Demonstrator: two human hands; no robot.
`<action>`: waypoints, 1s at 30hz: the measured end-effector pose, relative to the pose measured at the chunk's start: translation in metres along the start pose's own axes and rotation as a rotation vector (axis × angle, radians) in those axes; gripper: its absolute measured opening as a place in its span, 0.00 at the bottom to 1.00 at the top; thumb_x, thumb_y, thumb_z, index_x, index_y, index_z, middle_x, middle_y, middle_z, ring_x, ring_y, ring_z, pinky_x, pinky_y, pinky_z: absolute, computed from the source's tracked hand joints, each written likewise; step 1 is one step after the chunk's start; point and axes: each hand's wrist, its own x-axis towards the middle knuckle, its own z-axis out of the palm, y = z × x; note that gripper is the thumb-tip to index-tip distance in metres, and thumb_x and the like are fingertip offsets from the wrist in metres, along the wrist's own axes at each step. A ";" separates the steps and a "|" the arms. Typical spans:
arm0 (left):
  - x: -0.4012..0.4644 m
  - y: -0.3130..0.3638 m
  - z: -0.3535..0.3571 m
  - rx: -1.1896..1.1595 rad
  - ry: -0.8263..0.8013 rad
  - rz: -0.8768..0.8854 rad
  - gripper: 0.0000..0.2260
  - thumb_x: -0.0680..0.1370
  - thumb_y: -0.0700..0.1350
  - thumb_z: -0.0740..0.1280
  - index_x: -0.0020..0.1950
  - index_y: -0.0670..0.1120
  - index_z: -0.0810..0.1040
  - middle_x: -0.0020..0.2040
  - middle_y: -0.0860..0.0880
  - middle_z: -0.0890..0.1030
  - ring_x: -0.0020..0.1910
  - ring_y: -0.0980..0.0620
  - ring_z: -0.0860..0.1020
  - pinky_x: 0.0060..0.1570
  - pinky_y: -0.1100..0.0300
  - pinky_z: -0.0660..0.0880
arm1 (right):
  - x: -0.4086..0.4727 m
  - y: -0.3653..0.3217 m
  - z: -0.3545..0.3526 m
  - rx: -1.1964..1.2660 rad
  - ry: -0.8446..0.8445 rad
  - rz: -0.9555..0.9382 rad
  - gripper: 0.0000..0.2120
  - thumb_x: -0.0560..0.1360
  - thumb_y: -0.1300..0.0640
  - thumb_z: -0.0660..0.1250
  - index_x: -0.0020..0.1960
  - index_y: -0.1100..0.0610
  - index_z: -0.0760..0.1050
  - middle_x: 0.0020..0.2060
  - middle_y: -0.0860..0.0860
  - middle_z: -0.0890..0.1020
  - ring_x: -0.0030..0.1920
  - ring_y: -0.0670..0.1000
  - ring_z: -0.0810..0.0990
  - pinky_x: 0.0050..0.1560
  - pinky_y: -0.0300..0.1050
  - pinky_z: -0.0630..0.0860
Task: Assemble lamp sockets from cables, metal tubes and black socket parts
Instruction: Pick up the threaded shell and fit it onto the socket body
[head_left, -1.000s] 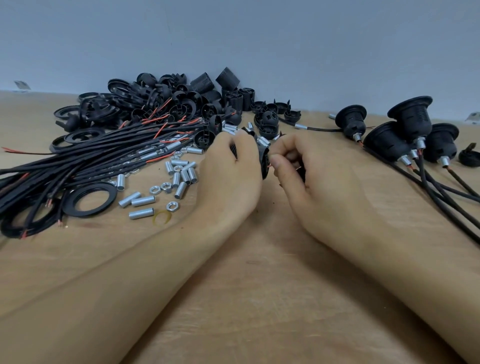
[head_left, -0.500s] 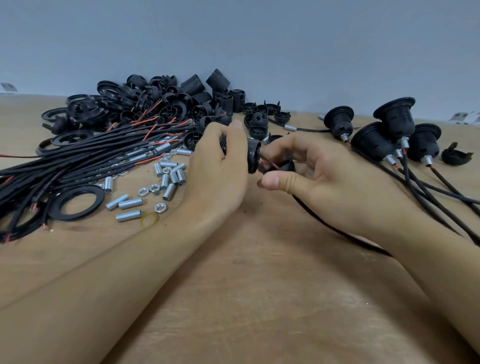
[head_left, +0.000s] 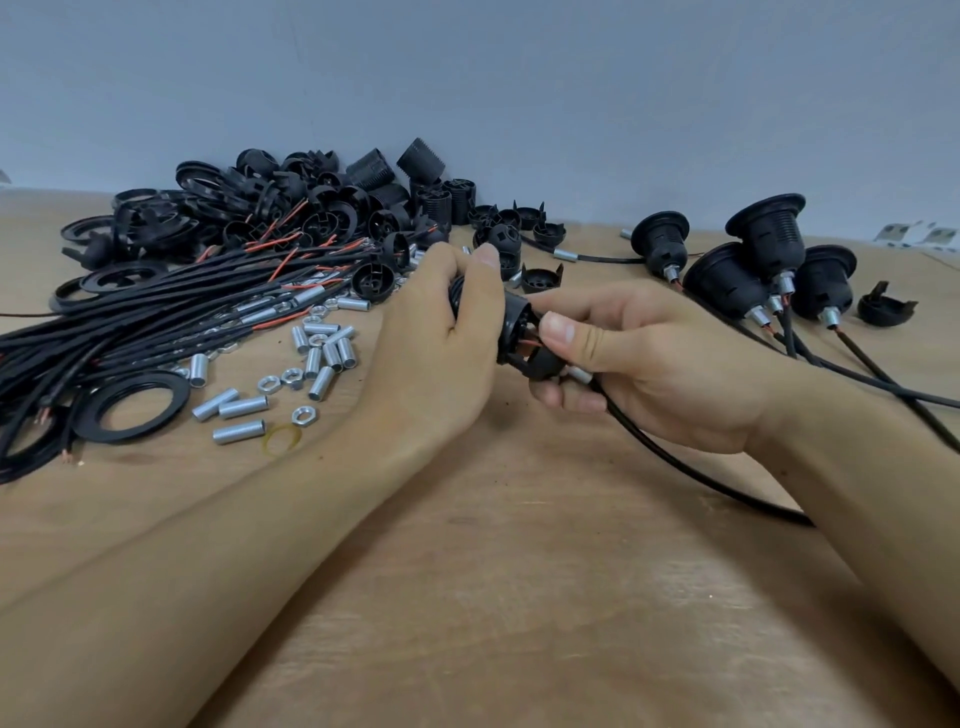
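A wooden table (head_left: 519, 597) carries a heap of black socket parts (head_left: 291, 208) at the back left, a cable bundle (head_left: 135, 322) before it, and finished sockets (head_left: 763, 260) standing at the right. Mid-table, the left hand (head_left: 436, 343) grips a black socket body (head_left: 511, 325); the right hand (head_left: 660, 358) pinches a small black cap (head_left: 543, 364) against it, its cable (head_left: 691, 467) trailing right. Metal tubes (head_left: 241, 408) lie scattered left of the hands.

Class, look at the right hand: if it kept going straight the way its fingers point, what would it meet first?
The right hand points left, so it would probably first meet the black socket body gripped by the left hand, already almost touching.
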 end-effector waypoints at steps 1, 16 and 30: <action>0.000 0.000 0.000 -0.001 -0.009 0.001 0.16 0.84 0.51 0.57 0.39 0.46 0.69 0.29 0.61 0.71 0.30 0.62 0.67 0.32 0.69 0.66 | 0.000 0.001 0.000 0.028 -0.017 0.002 0.18 0.79 0.57 0.58 0.59 0.69 0.75 0.43 0.55 0.78 0.38 0.51 0.72 0.33 0.36 0.66; -0.006 0.010 -0.004 -0.327 -0.270 -0.299 0.14 0.85 0.54 0.56 0.47 0.46 0.67 0.26 0.54 0.68 0.19 0.56 0.63 0.20 0.65 0.59 | -0.001 0.003 -0.012 0.346 0.026 0.111 0.23 0.77 0.50 0.59 0.58 0.70 0.73 0.47 0.65 0.82 0.31 0.48 0.75 0.26 0.34 0.70; 0.001 0.001 -0.003 -0.231 -0.267 -0.166 0.17 0.81 0.59 0.54 0.44 0.47 0.67 0.22 0.58 0.70 0.21 0.60 0.67 0.20 0.66 0.64 | -0.001 0.003 -0.015 0.197 0.018 0.184 0.26 0.73 0.45 0.64 0.57 0.68 0.77 0.44 0.62 0.85 0.37 0.50 0.82 0.37 0.39 0.79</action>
